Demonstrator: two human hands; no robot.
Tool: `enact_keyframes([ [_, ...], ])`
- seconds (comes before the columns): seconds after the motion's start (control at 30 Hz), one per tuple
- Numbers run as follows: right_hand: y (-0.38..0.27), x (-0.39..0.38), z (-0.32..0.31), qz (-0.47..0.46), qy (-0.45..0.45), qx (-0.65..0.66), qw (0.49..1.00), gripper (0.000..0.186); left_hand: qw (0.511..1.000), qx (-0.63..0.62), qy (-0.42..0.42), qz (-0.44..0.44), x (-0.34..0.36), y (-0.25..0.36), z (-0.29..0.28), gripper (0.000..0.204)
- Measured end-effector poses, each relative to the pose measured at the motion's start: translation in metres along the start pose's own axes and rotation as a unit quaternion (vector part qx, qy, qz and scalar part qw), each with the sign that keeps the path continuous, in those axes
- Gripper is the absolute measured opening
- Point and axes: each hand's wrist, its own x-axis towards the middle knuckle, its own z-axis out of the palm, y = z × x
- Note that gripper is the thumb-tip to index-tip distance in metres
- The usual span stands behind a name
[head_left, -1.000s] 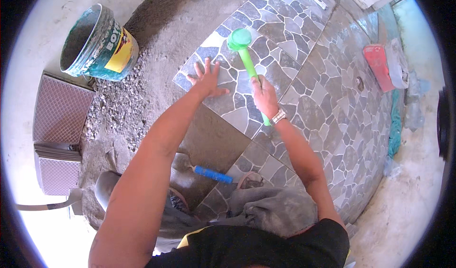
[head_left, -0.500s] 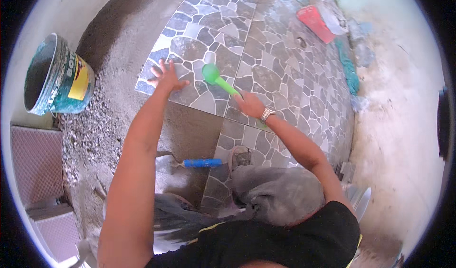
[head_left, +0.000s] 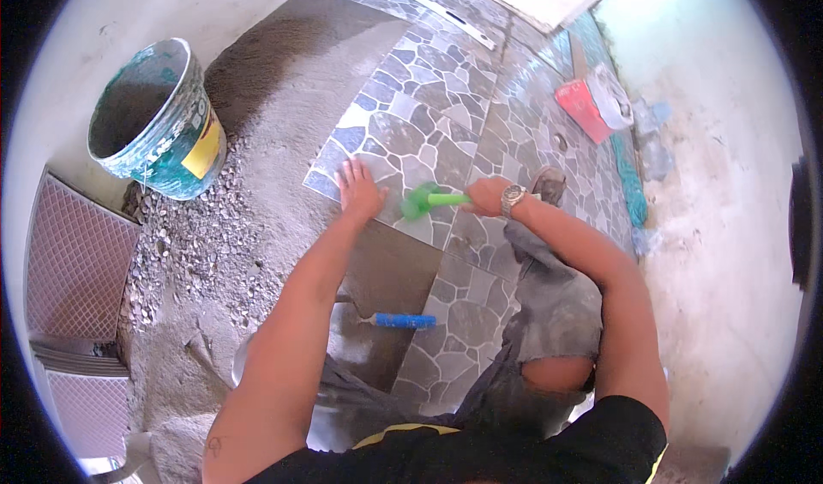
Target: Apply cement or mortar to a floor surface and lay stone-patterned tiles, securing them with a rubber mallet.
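My left hand [head_left: 360, 191] lies flat, fingers spread, on the near left corner of a stone-pattern floor tile [head_left: 407, 131]. My right hand [head_left: 489, 197], with a metal-band watch on its wrist, grips the handle of a green mallet [head_left: 450, 199]. The mallet's head, smeared by motion, is over the same tile near its front edge, just right of my left hand; whether it touches the tile I cannot tell. A trowel with a blue handle [head_left: 405, 320] lies on the bare mortar bed [head_left: 386, 265] in front of me.
A mortar-stained green bucket [head_left: 159, 132] stands at left on gravel [head_left: 193, 261]. Tile stacks [head_left: 81, 265] lean by the left wall. A long level [head_left: 429, 8] lies on far tiles. A red scoop-like container [head_left: 583, 111] and plastic bags [head_left: 656, 154] lie along the right wall.
The mallet's head has swung nearer, its handle now pointing sideways to the left. My left hand stays on the tile. The view has shifted, and my right leg now shows bent at the right.
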Motion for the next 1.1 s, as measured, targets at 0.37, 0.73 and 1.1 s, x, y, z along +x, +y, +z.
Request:
enact_keyframes([
  [0.37, 0.094, 0.037, -0.022, -0.169, -0.023, 0.008, 0.985, 0.051, 0.995, -0.035, 0.003, 0.095, 0.086, 0.056, 0.008, 0.076],
  [0.73, 0.185, 0.11, 0.086, -0.305, -0.108, 0.255, 0.911, 0.047, 0.989, -0.004, -0.091, -0.12, 0.294, 0.134, -0.031, 0.088],
  [1.1, 0.207, 0.173, 0.114, -0.408, -0.275, 0.348, 0.798, 0.042, 0.976, -0.051, -0.046, -0.208, 0.345, 0.135, -0.031, 0.111],
])
